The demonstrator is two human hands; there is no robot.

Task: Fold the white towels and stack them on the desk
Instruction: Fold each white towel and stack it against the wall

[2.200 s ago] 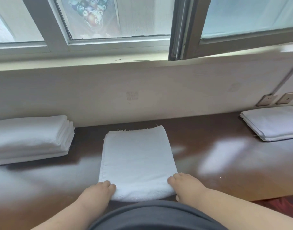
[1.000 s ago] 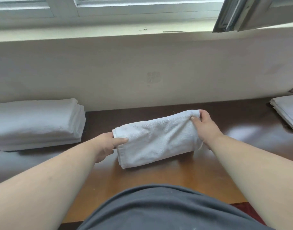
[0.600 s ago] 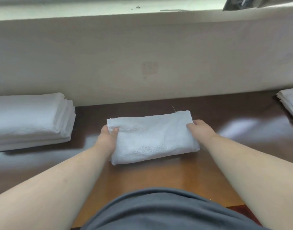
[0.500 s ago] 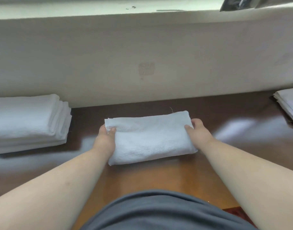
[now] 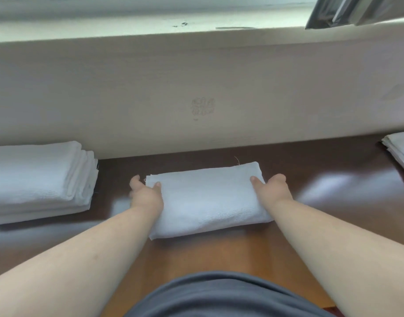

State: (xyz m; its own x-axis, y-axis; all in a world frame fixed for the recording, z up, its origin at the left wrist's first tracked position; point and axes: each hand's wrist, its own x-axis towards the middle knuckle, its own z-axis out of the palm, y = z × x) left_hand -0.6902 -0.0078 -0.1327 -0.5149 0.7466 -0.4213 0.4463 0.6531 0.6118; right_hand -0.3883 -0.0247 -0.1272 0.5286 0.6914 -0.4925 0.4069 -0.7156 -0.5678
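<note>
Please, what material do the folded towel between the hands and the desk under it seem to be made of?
Folded towel: white terry cloth, likely cotton; matte, nubby pile, loose thread at its far edge. Desk: dark brown wood or veneer, glossy; it mirrors window light.

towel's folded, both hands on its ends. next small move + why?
Probably lift the folded towel and carry it left onto the stack. The left hand and right hand each grip an end, thumbs on top; it looks fully folded and lies on the desk apart from the stack.
</note>
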